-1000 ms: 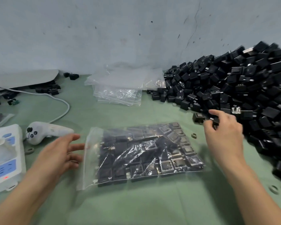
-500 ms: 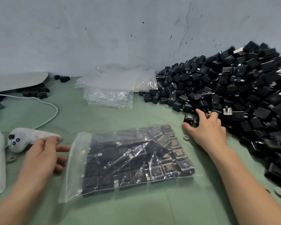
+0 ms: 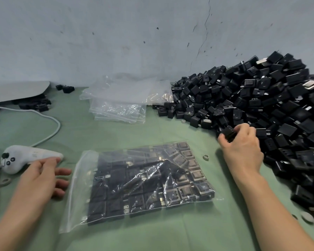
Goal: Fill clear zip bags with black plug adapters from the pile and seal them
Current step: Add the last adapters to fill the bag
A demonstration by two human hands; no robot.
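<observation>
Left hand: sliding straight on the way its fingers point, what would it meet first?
Probably the clear zip bag, at its empty end; the left hand has only bare green cloth before it.

Filled bag (image 3: 143, 182) centre, pile (image 3: 261, 113) right — spare bags (image 3: 121, 104) behind (by wall), controller (image 3: 25, 158) left

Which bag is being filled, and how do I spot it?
Start at the big pile of black adapters heaped against the wall on the right. On the green cloth nearer the person, between the left hand and the right hand, which grips an adapter, lies a clear zip bag. Unlike the stack of empty bags by the wall, it is packed with rows of black adapters.
</observation>
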